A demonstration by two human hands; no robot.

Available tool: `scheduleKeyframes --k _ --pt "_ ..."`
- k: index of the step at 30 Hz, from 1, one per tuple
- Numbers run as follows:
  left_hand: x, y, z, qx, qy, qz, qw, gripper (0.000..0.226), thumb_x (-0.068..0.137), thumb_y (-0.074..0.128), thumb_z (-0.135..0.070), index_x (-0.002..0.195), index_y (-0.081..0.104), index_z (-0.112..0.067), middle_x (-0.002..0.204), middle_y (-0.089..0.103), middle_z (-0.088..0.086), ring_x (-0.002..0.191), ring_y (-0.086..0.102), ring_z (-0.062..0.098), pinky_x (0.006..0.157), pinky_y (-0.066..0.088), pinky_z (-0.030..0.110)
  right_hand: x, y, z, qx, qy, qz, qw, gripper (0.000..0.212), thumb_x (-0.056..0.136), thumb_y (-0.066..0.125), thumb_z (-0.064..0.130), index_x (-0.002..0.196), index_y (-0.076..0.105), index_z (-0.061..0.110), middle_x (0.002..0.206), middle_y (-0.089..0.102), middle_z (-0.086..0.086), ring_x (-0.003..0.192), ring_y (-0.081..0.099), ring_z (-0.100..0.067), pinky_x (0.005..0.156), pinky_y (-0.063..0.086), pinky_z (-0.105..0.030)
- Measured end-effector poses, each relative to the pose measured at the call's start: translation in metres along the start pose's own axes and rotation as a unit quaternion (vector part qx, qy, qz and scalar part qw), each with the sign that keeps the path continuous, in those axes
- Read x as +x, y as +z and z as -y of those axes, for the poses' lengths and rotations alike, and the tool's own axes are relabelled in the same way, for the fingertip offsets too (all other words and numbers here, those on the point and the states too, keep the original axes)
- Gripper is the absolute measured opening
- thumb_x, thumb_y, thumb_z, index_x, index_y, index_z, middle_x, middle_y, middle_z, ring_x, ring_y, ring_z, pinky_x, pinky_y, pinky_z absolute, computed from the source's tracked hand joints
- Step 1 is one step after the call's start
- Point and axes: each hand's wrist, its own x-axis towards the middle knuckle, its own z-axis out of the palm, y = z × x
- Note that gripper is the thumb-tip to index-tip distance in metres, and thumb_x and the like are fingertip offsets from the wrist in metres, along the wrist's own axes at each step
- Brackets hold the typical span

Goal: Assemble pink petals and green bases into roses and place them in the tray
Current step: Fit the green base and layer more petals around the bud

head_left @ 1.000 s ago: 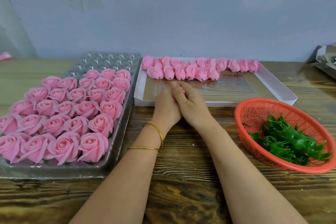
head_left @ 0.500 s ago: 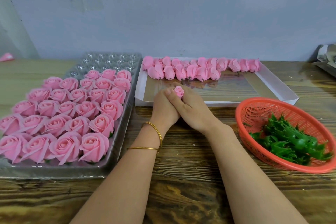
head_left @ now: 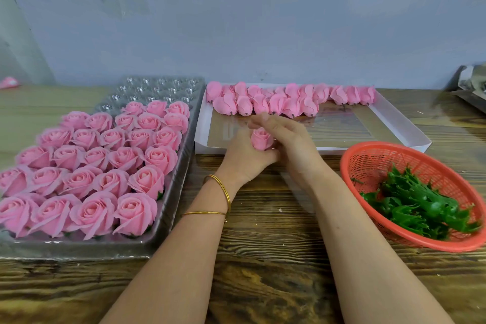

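A pink rose bud sits between both hands above the table's middle. My left hand cups it from below and the left, fingers curled round it. My right hand wraps it from the right, fingertips over its top. Any green base under the bud is hidden. Several finished pink roses fill the clear plastic tray on the left. Loose pink petal buds lie in a row along the far side of the white box. Green bases are heaped in the orange basket.
The tray's far rows of cups hold nothing. Crumpled grey wrapping lies at the far right edge. A small pink scrap rests at the far left. The grey wall stands close behind the wooden table.
The bud has come up out of the closed hands and shows much more. My fingers have shifted round it; the arms stay in place.
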Motion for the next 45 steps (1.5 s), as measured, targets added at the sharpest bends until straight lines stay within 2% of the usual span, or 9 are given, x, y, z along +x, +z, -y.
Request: scheduleKeyframes --k 2,5,11,14,20,27,33,41,45 --pt "-0.002 0.0 -0.002 -0.004 -0.014 0.021 1.0 0.023 0.071 0.072 0.007 0.071 0.065 -0.015 0.069 0.067 -0.003 0.071 0.063 0.009 0.069 0.051 0.028 0.003 -0.001 0.001 0.066 0.025 -0.02 0.997 0.039 0.078 0.067 0.046 0.093 0.075 0.012 0.101 0.075 -0.007 0.1 0.069 -0.017 0.096 0.051 -0.035" --pt "-0.003 -0.001 -0.005 -0.025 -0.024 0.044 0.998 0.033 0.072 0.067 0.012 0.06 0.058 -0.018 0.048 0.057 -0.014 0.05 0.053 -0.004 0.051 0.041 0.011 0.002 -0.001 0.001 0.126 0.022 -0.012 0.992 0.039 0.08 0.067 0.039 0.095 0.073 0.004 0.099 0.073 -0.01 0.096 0.068 -0.017 0.09 0.053 -0.032" --pt "-0.004 -0.001 -0.003 -0.152 -0.116 0.14 0.972 0.042 0.074 0.056 0.021 0.055 0.045 -0.015 0.043 0.038 -0.005 0.036 0.036 0.007 0.038 0.026 0.016 -0.004 0.0 0.007 0.163 -0.002 -0.003 0.987 0.017 0.092 0.058 0.009 0.087 0.068 -0.003 0.091 0.072 -0.012 0.087 0.069 -0.014 0.076 0.057 -0.025" --pt "-0.005 -0.001 -0.004 -0.184 -0.149 0.188 0.953 0.041 0.075 0.051 0.025 0.06 0.042 -0.012 0.044 0.033 -0.002 0.034 0.032 0.006 0.036 0.022 0.014 -0.006 0.001 0.009 0.15 -0.004 0.02 0.988 0.017 0.091 0.058 0.008 0.08 0.069 0.0 0.089 0.071 -0.014 0.085 0.069 -0.014 0.078 0.057 -0.025" --pt "-0.005 -0.003 -0.005 -0.208 -0.198 0.235 0.929 0.058 0.079 0.048 0.023 0.039 0.043 -0.02 0.036 0.03 -0.004 0.031 0.025 0.004 0.036 0.018 0.012 -0.007 0.001 0.008 0.119 0.02 0.09 0.989 0.023 0.077 0.065 0.027 0.067 0.076 0.01 0.088 0.074 -0.011 0.091 0.07 -0.016 0.076 0.055 -0.024" --pt "-0.004 -0.006 -0.008 -0.233 -0.21 0.207 0.927 0.054 0.08 0.045 0.022 0.047 0.046 -0.021 0.038 0.033 -0.003 0.031 0.03 0.004 0.034 0.021 0.011 -0.009 0.003 0.007 0.098 0.037 0.094 0.99 0.025 0.076 0.065 0.024 0.088 0.073 0.004 0.094 0.075 -0.007 0.09 0.067 -0.017 0.075 0.049 -0.034" --pt "-0.003 -0.003 -0.013 -0.211 -0.208 0.159 0.942 0.038 0.078 0.042 0.024 0.068 0.036 -0.012 0.042 0.03 -0.003 0.033 0.033 0.005 0.035 0.023 0.011 -0.011 0.001 0.009 0.089 0.046 0.099 0.99 0.021 0.085 0.063 0.011 0.103 0.07 0.002 0.092 0.071 -0.009 0.085 0.067 -0.011 0.07 0.055 -0.022" --pt "-0.003 -0.004 -0.012 -0.215 -0.21 0.135 0.944 0.035 0.077 0.042 0.024 0.073 0.042 -0.011 0.059 0.033 0.0 0.038 0.037 0.006 0.033 0.026 0.013 -0.008 -0.001 0.004 0.103 0.057 0.121 0.986 0.035 0.076 0.065 0.02 0.107 0.069 0.005 0.092 0.072 -0.005 0.085 0.068 -0.011 0.069 0.056 -0.022" --pt "-0.003 0.0 -0.008 -0.183 -0.172 0.083 0.964 0.032 0.078 0.047 0.02 0.07 0.046 -0.011 0.056 0.036 0.001 0.04 0.044 0.005 0.034 0.029 0.013 -0.007 -0.002 0.001 0.082 0.053 0.125 0.987 0.032 0.079 0.064 0.023 0.109 0.07 0.015 0.101 0.073 -0.001 0.098 0.067 -0.011 0.083 0.054 -0.025"
